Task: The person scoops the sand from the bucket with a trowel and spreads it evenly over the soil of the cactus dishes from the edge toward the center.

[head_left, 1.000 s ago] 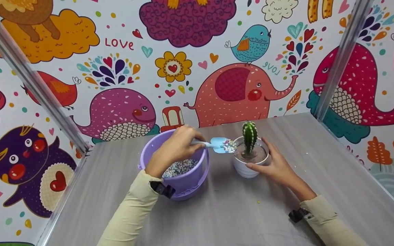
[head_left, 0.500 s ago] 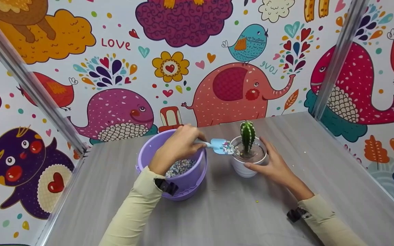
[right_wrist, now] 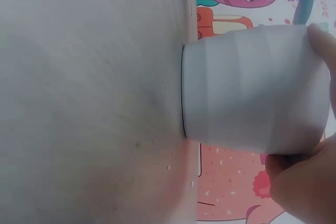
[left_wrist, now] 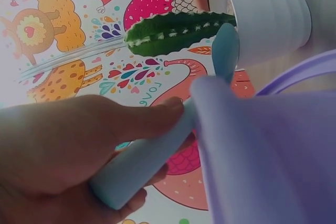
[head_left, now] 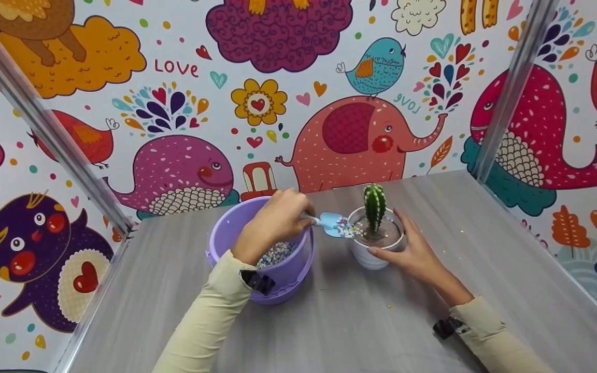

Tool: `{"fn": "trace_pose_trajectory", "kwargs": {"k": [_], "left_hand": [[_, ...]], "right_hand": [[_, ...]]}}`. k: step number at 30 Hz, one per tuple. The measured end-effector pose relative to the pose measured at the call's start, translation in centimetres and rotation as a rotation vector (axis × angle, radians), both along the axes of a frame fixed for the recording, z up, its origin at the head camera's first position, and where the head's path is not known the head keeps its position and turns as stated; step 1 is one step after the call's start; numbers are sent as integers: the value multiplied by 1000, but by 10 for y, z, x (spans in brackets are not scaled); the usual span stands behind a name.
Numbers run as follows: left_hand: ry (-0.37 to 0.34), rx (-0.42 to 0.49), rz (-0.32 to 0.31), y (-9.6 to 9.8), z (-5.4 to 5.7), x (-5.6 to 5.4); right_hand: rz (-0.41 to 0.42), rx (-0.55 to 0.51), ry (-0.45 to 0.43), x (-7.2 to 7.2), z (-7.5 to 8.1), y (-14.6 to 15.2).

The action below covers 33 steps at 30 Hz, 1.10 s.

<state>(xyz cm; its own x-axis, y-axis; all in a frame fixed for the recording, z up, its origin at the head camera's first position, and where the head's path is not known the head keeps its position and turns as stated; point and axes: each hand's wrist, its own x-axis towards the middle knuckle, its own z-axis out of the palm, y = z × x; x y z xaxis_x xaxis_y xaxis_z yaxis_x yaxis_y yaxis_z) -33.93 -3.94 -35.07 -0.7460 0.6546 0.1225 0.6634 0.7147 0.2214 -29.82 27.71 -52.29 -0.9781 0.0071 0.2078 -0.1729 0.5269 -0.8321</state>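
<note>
My left hand (head_left: 282, 213) reaches across the purple bucket (head_left: 284, 280) and grips the handle of a light-blue toy shovel (head_left: 329, 223). Small multicoloured pebbles (head_left: 347, 228) lie toward the shovel's tip, which meets the left rim of a white ribbed pot (head_left: 369, 257); a few show just inside that rim. A green cactus (head_left: 375, 203) stands upright in the pot's brownish soil. My right hand (head_left: 416, 253) holds the pot from the right, thumb in front and fingers behind. In the left wrist view the thumb presses along the shovel handle (left_wrist: 144, 166).
More multicoloured pebbles (head_left: 278, 253) lie inside the bucket, whose purple handle hangs down its right side. A tiny yellow pebble (head_left: 388, 305) sits on the grey table (head_left: 350, 336). Printed wall panels (head_left: 257, 52) enclose the table at the back and sides.
The shovel has tipped slightly downward at the pot's rim, and pebbles have slid off its tip into the pot. The right hand keeps its hold on the pot.
</note>
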Motion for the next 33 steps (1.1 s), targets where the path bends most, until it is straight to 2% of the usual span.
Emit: {"fn": "trace_pose_trajectory", "kwargs": {"k": [6, 13, 16, 23, 27, 33], "left_hand": [[33, -38, 13, 4, 1, 2], [117, -54, -7, 6, 3, 6], [123, -60, 11, 7, 3, 9], [234, -97, 43, 13, 2, 17], [275, -127, 66, 17, 1, 21], [313, -126, 54, 17, -5, 25]], "right_hand": [[-13, -1, 16, 2, 0, -4], [-59, 30, 29, 4, -1, -12], [-53, 36, 20, 5, 0, -12], [-11, 19, 7, 5, 3, -9], [-9, 17, 1, 5, 3, -9], [-6, 4, 4, 4, 2, -10]]}}
